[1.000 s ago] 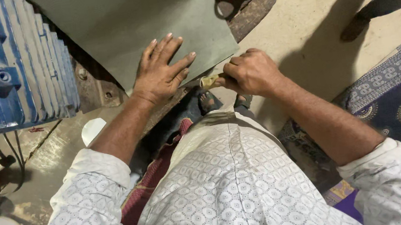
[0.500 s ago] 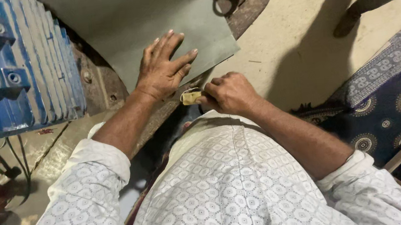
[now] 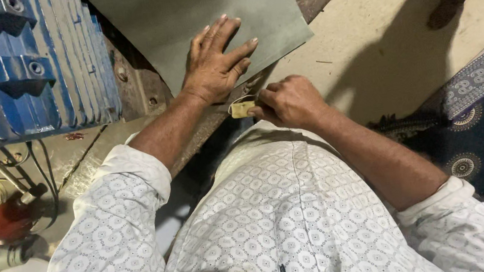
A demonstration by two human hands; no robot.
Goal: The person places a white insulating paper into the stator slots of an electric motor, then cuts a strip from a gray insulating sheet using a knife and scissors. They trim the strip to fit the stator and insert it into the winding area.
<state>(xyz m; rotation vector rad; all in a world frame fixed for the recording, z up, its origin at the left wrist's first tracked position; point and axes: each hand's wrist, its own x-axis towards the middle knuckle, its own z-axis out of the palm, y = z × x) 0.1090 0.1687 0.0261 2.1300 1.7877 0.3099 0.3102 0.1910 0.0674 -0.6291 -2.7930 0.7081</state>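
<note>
A pale concrete floor (image 3: 365,51) is seen beneath a grey sheet (image 3: 193,15), pinned flat by the left hand (image 3: 214,67), fingers spread. A small yellowish tool (image 3: 242,109) is gripped in the right hand (image 3: 289,104); the sheet could slip if pressure is eased.

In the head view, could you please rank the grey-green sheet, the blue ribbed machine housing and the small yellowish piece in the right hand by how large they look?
1. Grey-green sheet and blue ribbed machine housing: similar in apparent area, both cropped by the frame, so no ranking between them.
2. Small yellowish piece, pinched in the right hand: clearly smallest.
</note>
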